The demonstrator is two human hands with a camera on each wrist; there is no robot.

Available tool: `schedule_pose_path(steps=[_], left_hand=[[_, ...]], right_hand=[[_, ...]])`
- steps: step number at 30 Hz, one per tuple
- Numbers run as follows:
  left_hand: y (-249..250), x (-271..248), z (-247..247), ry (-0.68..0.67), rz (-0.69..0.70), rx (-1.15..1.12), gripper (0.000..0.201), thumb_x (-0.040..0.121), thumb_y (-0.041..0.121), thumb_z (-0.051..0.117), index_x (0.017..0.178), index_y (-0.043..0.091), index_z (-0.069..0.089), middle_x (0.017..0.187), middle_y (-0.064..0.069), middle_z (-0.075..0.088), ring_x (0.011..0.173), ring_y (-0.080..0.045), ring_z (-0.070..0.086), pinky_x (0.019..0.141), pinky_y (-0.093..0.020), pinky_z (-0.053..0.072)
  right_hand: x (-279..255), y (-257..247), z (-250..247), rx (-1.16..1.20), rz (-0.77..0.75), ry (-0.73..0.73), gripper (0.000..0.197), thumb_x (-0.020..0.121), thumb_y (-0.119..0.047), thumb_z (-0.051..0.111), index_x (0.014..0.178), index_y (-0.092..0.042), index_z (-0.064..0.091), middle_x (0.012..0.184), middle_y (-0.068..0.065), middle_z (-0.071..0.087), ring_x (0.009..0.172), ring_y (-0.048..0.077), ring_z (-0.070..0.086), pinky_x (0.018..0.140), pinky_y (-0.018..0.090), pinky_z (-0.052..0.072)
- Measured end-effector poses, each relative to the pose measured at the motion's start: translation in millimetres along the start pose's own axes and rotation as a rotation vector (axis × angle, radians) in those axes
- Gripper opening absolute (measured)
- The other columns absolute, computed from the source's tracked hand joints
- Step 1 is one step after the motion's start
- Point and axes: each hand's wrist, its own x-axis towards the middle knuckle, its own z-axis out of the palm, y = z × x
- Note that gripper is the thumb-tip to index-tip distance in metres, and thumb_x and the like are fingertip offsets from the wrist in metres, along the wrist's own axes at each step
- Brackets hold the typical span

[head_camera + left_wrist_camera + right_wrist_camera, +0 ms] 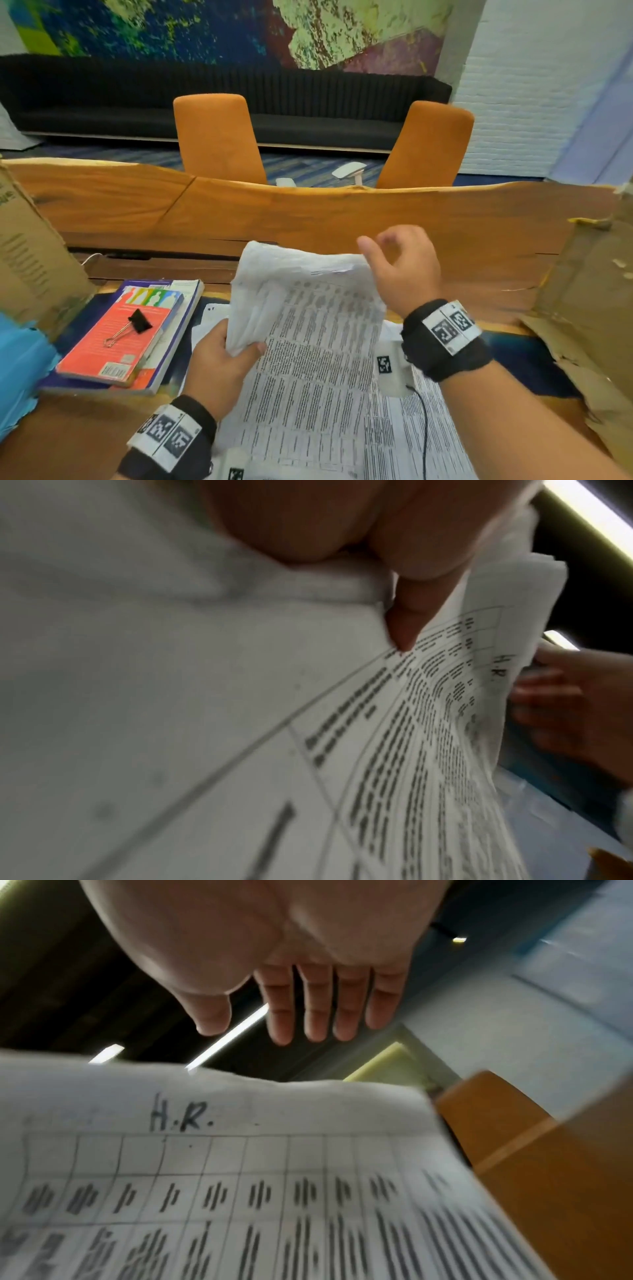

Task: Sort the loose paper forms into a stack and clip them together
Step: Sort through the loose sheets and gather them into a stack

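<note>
A bundle of printed paper forms [308,325] is lifted off the table, its top edge curling forward. My left hand [246,346] grips the bundle at its lower left edge, thumb on the front sheet [404,631]. My right hand [387,246] hovers at the bundle's top right corner; in the right wrist view its fingers [308,1010] are straight and hold nothing above the sheet marked "H.R." [181,1118]. More loose forms [394,431] lie flat on the table underneath. A black binder clip [137,323] rests on a red book to the left.
Stacked books [116,342] lie at left, with a cardboard box [30,267] behind them and blue material [20,370] at the left edge. Torn cardboard [589,308] stands at right. Two orange chairs [219,137] sit beyond the wooden table [308,212]. A black cable [424,425] crosses the flat forms.
</note>
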Motion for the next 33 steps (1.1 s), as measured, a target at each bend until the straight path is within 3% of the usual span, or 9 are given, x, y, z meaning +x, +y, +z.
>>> schedule_pose_path(steps=[3,6,13,16,21,24,26,30,33], left_hand=[[-6,5,-7,0.063,-0.088,-0.108,0.02,0.089,0.008,0.073,0.101,0.022,0.068,0.089,0.0,0.075,0.085,-0.018,0.071,0.064,-0.025,0.051],[-5,6,-3,0.06,-0.147,-0.171,0.029,0.093,-0.003,0.059,0.104,0.023,0.065,0.094,-0.005,0.073,0.088,-0.025,0.069,0.068,-0.034,0.052],[5,-4,32,-0.012,-0.061,-0.192,0.055,0.094,-0.008,0.055,0.133,0.029,0.047,0.111,0.016,0.066,0.09,0.012,0.065,0.074,-0.009,0.05],[-12,-1,41,0.021,-0.132,-0.211,0.046,0.091,-0.005,0.063,0.127,0.024,0.058,0.108,0.012,0.07,0.1,-0.003,0.066,0.083,-0.025,0.053],[-35,-3,39,-0.031,-0.28,-0.188,0.037,0.087,0.006,0.074,0.107,0.034,0.06,0.108,0.009,0.069,0.106,-0.018,0.065,0.096,-0.04,0.05],[-48,9,29,0.143,-0.366,-0.214,0.096,0.071,0.022,0.089,0.15,0.024,0.035,0.14,0.001,0.051,0.129,-0.025,0.052,0.11,-0.049,0.042],[-56,11,25,0.227,-0.473,-0.349,0.118,0.06,0.026,0.093,0.156,0.023,0.024,0.143,-0.009,0.052,0.129,-0.031,0.053,0.109,-0.048,0.04],[-53,2,32,0.028,-0.692,-0.896,0.059,0.083,0.016,0.072,0.139,0.011,0.055,0.124,-0.019,0.07,0.115,-0.039,0.065,0.095,-0.055,0.051],[-52,5,26,-0.021,-0.649,-0.874,0.036,0.089,0.003,0.063,0.125,0.007,0.065,0.118,-0.024,0.072,0.109,-0.044,0.069,0.094,-0.059,0.053]], right_hand=[[-34,15,25,0.341,0.419,-0.155,0.06,0.089,-0.048,0.064,0.136,-0.015,0.047,0.134,0.0,0.051,0.125,0.02,0.05,0.098,0.034,0.041],[-72,17,59,0.748,0.717,-0.439,0.043,0.094,-0.037,0.062,0.133,-0.023,0.054,0.127,-0.01,0.062,0.118,0.016,0.06,0.086,0.025,0.049],[-80,-14,73,0.72,0.307,-0.227,0.028,0.091,-0.007,0.059,0.106,-0.031,0.058,0.098,-0.009,0.069,0.091,0.003,0.066,0.077,0.026,0.056],[-90,-3,76,0.648,0.293,-0.213,0.034,0.08,-0.003,0.063,0.104,-0.026,0.056,0.096,-0.004,0.068,0.089,0.008,0.066,0.074,0.032,0.057],[-99,23,81,0.564,0.48,-0.286,0.025,0.093,-0.013,0.062,0.114,-0.027,0.064,0.105,-0.01,0.073,0.096,0.0,0.067,0.088,0.035,0.056],[-86,23,75,0.727,0.551,-0.196,0.032,0.091,-0.014,0.067,0.122,-0.021,0.062,0.115,-0.008,0.071,0.107,0.009,0.066,0.099,0.042,0.051],[-83,25,76,0.847,0.65,-0.097,0.051,0.086,-0.021,0.074,0.133,-0.017,0.054,0.131,-0.004,0.063,0.12,0.018,0.059,0.108,0.048,0.043],[-95,22,89,1.14,0.96,-0.128,0.116,0.06,-0.041,0.093,0.151,-0.01,0.027,0.152,0.009,0.042,0.137,0.03,0.043,0.112,0.058,0.033],[-101,28,79,1.424,1.048,-0.214,0.047,0.078,-0.006,0.07,0.121,0.006,0.06,0.121,0.02,0.067,0.114,0.04,0.062,0.104,0.06,0.042]])
